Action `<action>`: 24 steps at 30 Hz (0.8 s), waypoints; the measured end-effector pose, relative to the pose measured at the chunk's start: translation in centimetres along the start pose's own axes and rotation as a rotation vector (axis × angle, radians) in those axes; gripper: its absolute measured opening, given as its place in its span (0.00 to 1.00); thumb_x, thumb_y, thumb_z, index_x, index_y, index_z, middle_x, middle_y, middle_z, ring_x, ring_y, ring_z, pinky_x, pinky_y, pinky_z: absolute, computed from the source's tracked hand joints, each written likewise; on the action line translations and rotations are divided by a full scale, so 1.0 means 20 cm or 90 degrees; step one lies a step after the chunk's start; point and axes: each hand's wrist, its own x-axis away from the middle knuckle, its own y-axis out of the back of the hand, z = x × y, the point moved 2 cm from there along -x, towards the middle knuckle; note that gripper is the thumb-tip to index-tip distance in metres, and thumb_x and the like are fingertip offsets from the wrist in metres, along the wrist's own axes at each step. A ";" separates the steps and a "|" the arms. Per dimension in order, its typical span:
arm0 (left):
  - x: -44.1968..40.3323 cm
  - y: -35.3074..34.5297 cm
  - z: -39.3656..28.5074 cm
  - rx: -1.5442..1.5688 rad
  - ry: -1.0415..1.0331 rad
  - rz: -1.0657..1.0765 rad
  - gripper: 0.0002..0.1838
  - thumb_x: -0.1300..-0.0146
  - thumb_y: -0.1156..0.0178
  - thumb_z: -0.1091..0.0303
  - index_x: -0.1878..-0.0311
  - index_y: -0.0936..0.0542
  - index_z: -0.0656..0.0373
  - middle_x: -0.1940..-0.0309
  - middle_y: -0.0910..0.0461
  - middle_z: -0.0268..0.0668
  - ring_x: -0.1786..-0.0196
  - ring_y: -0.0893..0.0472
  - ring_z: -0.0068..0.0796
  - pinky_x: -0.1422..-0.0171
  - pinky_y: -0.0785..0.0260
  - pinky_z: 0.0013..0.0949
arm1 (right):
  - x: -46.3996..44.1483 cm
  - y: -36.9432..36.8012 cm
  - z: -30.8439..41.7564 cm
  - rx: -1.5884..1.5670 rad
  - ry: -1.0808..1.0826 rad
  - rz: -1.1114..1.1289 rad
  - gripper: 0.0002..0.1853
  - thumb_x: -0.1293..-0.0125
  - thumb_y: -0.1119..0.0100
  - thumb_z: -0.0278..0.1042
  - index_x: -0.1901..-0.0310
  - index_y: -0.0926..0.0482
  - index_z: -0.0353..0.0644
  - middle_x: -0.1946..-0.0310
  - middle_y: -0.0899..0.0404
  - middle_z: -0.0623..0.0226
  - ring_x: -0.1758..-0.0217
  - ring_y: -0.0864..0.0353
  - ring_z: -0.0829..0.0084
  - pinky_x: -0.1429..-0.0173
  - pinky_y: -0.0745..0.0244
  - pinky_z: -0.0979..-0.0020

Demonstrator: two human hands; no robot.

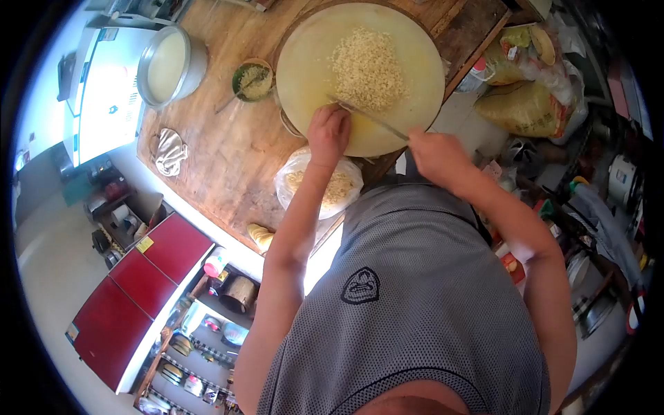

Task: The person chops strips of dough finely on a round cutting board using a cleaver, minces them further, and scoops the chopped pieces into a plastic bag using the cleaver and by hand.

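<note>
A round pale cutting board (304,52) lies on the wooden table with a heap of finely chopped pale food (368,69) on it. My right hand (439,159) is closed around the handle of a knife (379,120). The blade stretches left over the near part of the board, below the heap. At the blade's far end is my left hand (328,135), with its fingers curled together against the board. What those fingers hold, if anything, is hidden. Beside my left forearm sits a clear plastic bag (287,194) with more chopped pale food in it.
On the wooden table (207,145) are a large metal pot (194,66) of whitish contents, a small green bowl (243,72) with a spoon, and a crumpled cloth (170,152). Filled sacks (519,107) stand right of the table. Red cabinet doors (142,283) are at lower left.
</note>
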 end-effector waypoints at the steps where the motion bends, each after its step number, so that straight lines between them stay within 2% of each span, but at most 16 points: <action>1: 0.00 0.00 0.00 0.001 -0.001 -0.001 0.07 0.45 0.30 0.78 0.63 0.15 0.59 0.58 0.16 0.40 0.54 0.17 0.45 0.49 0.23 0.42 | -0.03 -0.05 0.01 -0.005 0.006 -0.007 0.05 0.35 0.48 0.26 0.59 0.27 0.36 0.73 0.17 0.45 0.65 0.15 0.40 0.61 0.21 0.44; 11: -0.01 0.03 -0.03 -0.015 -0.015 0.014 0.07 0.43 0.30 0.77 0.61 0.15 0.59 0.57 0.17 0.40 0.55 0.18 0.45 0.50 0.24 0.42 | 0.06 -0.06 -0.07 0.001 -0.038 0.032 0.06 0.33 0.48 0.27 0.57 0.28 0.35 0.72 0.17 0.44 0.64 0.15 0.40 0.58 0.21 0.43; 15: -0.01 0.04 -0.05 -0.006 -0.010 0.008 0.08 0.43 0.31 0.77 0.60 0.15 0.59 0.57 0.17 0.40 0.54 0.18 0.45 0.49 0.24 0.43 | 0.06 -0.04 -0.13 -0.003 -0.005 -0.002 0.07 0.32 0.47 0.28 0.57 0.28 0.35 0.72 0.17 0.45 0.64 0.15 0.41 0.59 0.21 0.43; 17: -0.01 0.06 -0.06 -0.010 -0.023 0.007 0.08 0.44 0.31 0.77 0.60 0.16 0.59 0.57 0.18 0.40 0.53 0.18 0.46 0.49 0.24 0.43 | 0.04 -0.05 -0.16 -0.013 0.008 -0.031 0.09 0.26 0.45 0.33 0.56 0.30 0.36 0.73 0.19 0.45 0.66 0.18 0.40 0.62 0.25 0.44; 18: 0.00 0.05 -0.06 -0.012 -0.021 0.008 0.08 0.44 0.31 0.77 0.60 0.16 0.59 0.57 0.18 0.40 0.53 0.18 0.46 0.49 0.24 0.43 | 0.04 -0.03 -0.13 -0.014 0.009 -0.029 0.09 0.26 0.45 0.33 0.56 0.30 0.36 0.73 0.19 0.45 0.66 0.18 0.40 0.62 0.25 0.44; 20: 0.00 0.04 -0.03 -0.021 -0.027 0.021 0.09 0.44 0.31 0.78 0.60 0.16 0.59 0.57 0.18 0.40 0.53 0.18 0.47 0.49 0.24 0.44 | 0.05 0.01 -0.07 -0.025 0.002 -0.037 0.06 0.32 0.47 0.29 0.59 0.29 0.36 0.74 0.17 0.44 0.65 0.15 0.40 0.61 0.21 0.43; 24: 0.00 0.03 -0.03 -0.016 -0.024 0.024 0.08 0.45 0.31 0.78 0.61 0.16 0.59 0.57 0.18 0.41 0.54 0.18 0.47 0.49 0.24 0.44 | 0.05 0.01 -0.01 -0.037 0.018 -0.041 0.05 0.32 0.48 0.27 0.59 0.29 0.35 0.74 0.18 0.42 0.66 0.15 0.40 0.61 0.21 0.43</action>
